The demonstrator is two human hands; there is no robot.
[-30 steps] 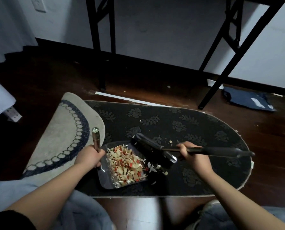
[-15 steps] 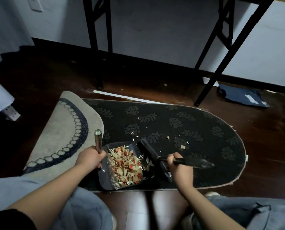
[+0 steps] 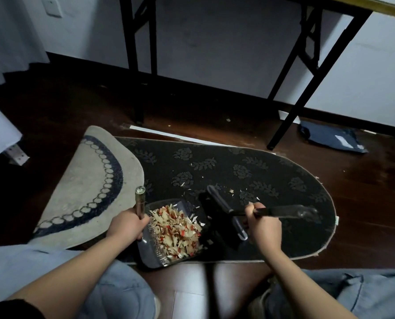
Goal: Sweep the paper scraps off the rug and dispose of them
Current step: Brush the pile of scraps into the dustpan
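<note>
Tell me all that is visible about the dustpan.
The dustpan is a grey, translucent plastic scoop with a comb of teeth along its left wall and a brownish, metal-capped handle that points up. It lies on the near edge of the dark rug, heaped with paper scraps. The left hand grips the handle; the brush stands at its mouth.

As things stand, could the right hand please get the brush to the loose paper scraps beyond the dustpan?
Probably yes: the right hand grips the black hand brush, and open dark patterned rug lies between it and the loose pale paper scraps.

Dark wood floor (image 3: 364, 203) — patterned black rug (image 3: 215, 164), white strip (image 3: 169, 134), navy packet (image 3: 332, 140).
</note>
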